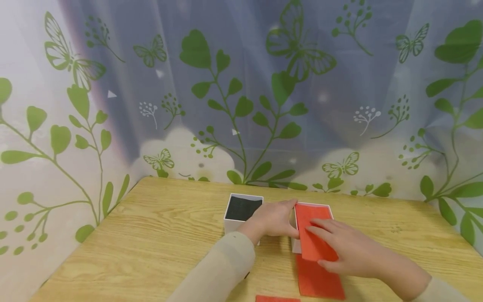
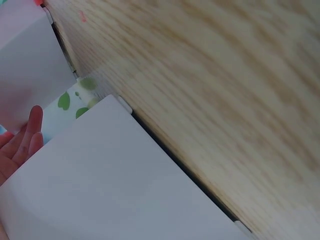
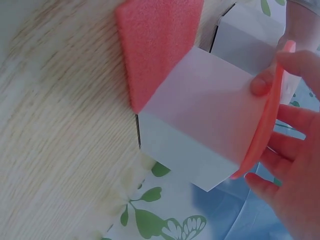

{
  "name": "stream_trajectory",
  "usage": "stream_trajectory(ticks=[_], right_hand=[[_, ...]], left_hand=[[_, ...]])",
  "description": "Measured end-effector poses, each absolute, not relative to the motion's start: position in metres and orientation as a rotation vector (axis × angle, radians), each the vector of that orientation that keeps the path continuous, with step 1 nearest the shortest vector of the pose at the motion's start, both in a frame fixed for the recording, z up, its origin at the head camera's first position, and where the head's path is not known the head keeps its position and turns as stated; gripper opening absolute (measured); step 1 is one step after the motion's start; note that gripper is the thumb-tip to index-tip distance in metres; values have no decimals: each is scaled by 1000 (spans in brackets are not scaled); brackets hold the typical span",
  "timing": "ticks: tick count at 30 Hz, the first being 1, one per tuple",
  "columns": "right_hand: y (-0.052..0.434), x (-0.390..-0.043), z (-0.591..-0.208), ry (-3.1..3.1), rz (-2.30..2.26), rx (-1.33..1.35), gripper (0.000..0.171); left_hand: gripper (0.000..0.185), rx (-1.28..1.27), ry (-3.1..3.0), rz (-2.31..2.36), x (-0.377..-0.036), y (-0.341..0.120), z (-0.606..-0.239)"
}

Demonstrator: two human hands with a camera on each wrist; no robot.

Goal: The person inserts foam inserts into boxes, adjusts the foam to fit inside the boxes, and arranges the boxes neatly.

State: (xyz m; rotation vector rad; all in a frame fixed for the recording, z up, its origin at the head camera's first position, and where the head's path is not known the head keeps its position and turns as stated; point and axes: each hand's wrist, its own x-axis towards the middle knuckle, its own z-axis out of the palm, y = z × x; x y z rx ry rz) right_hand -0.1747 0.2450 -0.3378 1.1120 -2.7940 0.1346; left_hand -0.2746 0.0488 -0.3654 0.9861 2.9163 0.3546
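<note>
A white box (image 1: 297, 246) with a red foam sheet (image 1: 311, 212) across its top stands on the table. The sheet overhangs the near side and looks slightly bowed in the right wrist view. My left hand (image 1: 273, 219) grips the box at its left side, thumb near the front and a finger by the back corner. With spread fingers, my right hand (image 1: 354, 247) presses on the sheet; its thumb touches the sheet's near edge. A second red foam sheet (image 3: 155, 45) lies on the table before the box. What the box holds is hidden.
Left of my left hand stands another white box (image 1: 231, 226) with dark material (image 1: 241, 207) inside. Part of a further red sheet (image 1: 278, 299) shows at the bottom edge. Behind the wooden table (image 1: 151, 235) hangs a curtain (image 1: 241, 138) printed with leaves and butterflies.
</note>
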Motion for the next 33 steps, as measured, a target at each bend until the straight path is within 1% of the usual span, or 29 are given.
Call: stream_trajectory(ticks=[7, 16, 26, 33], right_hand=[[246, -176, -339, -2778, 82, 1139, 62], [249, -179, -341, -2688, 86, 1186, 54], [245, -179, -341, -2716, 92, 1117, 45], [241, -181, -341, -2722, 81, 1086, 43]], left_hand=[[91, 984, 2915, 345, -273, 50, -364], [89, 965, 2913, 330, -273, 51, -362], [92, 978, 2917, 328, -273, 50, -362], [92, 978, 2922, 322, -273, 50, -363]])
